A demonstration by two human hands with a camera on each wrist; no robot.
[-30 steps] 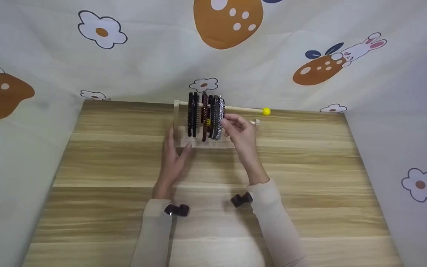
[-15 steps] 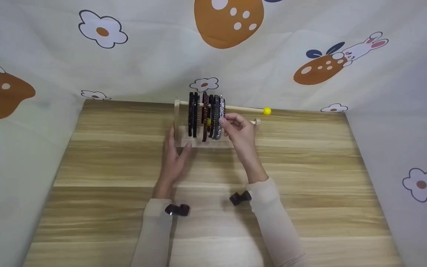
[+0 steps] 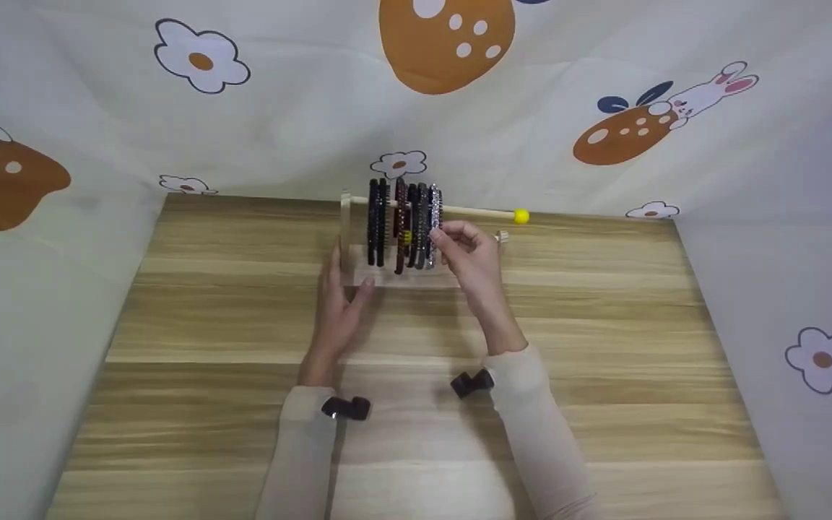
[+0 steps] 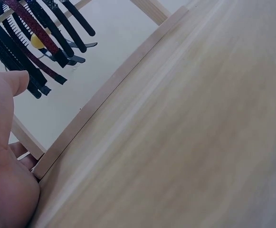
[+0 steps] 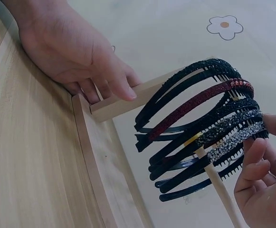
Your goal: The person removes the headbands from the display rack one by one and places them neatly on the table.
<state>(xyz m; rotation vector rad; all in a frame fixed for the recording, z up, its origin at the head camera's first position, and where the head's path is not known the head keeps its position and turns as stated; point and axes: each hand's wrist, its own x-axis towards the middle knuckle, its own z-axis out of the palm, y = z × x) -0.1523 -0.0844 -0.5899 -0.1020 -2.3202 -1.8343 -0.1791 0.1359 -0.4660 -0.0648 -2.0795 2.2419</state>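
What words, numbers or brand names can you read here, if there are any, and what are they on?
There are none that I can read.
The headbands, wooden stand and tabletop show no lettering.
The backdrop shows only pictures, such as flowers and rabbits.
Anything on the black wrist cameras is too small to read.

Glitter roughens the silver headband (image 5: 233, 144); the dark red headband (image 5: 190, 105) sparkles too; the rack (image 4: 109, 94) is smooth, matt wood; the tabletop (image 3: 640, 361) shows wood grain and a soft sheen; the backdrop (image 3: 300, 94) looks to me like creased cloth.
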